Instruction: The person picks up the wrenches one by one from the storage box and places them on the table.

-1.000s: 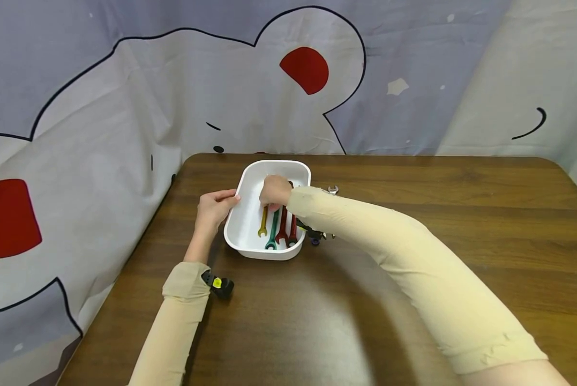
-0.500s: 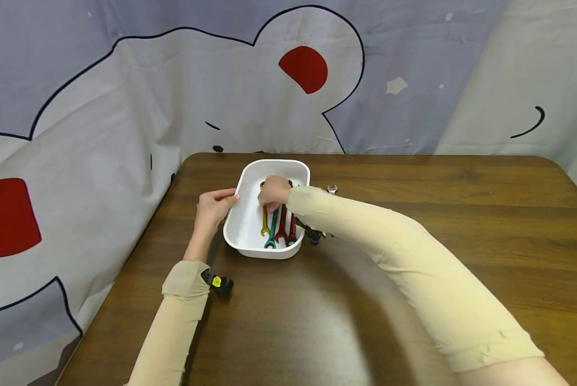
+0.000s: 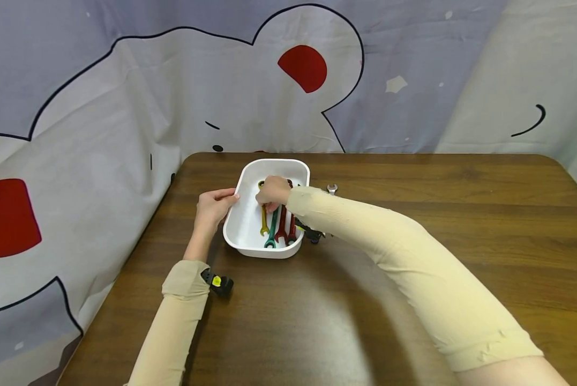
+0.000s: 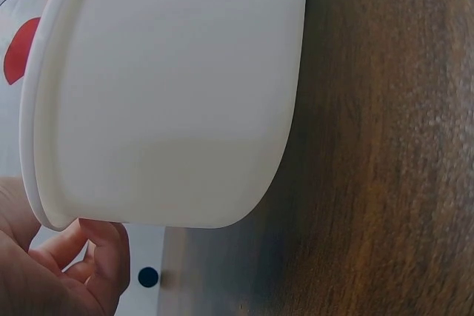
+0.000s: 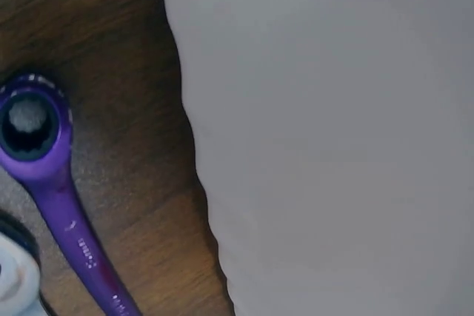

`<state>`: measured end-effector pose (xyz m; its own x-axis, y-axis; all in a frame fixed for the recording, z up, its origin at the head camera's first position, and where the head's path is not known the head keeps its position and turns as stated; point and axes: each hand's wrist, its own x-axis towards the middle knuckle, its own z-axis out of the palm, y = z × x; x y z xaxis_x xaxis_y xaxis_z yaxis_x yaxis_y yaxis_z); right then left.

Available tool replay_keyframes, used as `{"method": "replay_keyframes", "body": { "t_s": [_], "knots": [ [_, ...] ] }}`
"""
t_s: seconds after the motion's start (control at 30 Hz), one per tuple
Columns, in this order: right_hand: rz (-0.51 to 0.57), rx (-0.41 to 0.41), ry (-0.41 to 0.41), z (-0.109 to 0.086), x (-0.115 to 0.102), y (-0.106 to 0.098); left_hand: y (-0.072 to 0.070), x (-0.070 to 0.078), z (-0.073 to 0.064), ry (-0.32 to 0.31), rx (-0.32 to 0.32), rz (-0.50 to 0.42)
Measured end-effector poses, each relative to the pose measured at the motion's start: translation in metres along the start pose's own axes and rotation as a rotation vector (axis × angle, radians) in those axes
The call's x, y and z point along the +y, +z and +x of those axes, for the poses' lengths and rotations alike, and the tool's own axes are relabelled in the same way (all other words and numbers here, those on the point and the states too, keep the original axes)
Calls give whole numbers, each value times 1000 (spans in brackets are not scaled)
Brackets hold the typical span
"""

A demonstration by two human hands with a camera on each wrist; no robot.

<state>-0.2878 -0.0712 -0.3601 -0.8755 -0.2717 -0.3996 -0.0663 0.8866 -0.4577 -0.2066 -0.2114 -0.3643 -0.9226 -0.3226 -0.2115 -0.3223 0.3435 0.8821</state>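
My left hand point(image 3: 213, 208) holds the left rim of a white plastic tray point(image 3: 240, 230). In the left wrist view the fingers point(image 4: 107, 253) curl beneath the tray's rim. Inside the tray, my right hand point(image 3: 274, 190) grips the middle of a yellow combination wrench point(image 3: 264, 228); its fingertips are hidden. To the right of that wrench lie a green wrench point(image 3: 271, 233) and two red wrenches, one point(image 3: 282, 228) beside the other point(image 3: 292, 230). The right wrist view shows no fingers, only the tray's outer wall point(image 5: 318, 138) and a purple ratchet wrench point(image 5: 78, 238) on the table.
Right of the tray, a silver wrench end point(image 3: 332, 188) shows beyond the right sleeve point(image 3: 365, 220). A whitish metal tool end point(image 5: 15, 275) lies next to the purple wrench. The brown wooden table point(image 3: 437, 214) meets a patterned curtain point(image 3: 404, 118) behind.
My right hand has shifted slightly left in the tray. The yellow wrench's ring end has come into view and the wrench has turned a little. The left hand stays on the rim.
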Motion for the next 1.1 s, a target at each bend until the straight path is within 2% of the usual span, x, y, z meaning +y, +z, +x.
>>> {"method": "replay_keyframes", "body": {
  "t_s": [0.27,0.67,1.1],
  "knots": [
    [20,-2,-13,0,2,0,0,0,-1,-6,-1,1],
    [146,-31,31,4,-1,7,-1,0,-1,-8,-4,9],
    [140,-33,1,3,-2,13,0,-3,1,6,6,-1]
  ]
}}
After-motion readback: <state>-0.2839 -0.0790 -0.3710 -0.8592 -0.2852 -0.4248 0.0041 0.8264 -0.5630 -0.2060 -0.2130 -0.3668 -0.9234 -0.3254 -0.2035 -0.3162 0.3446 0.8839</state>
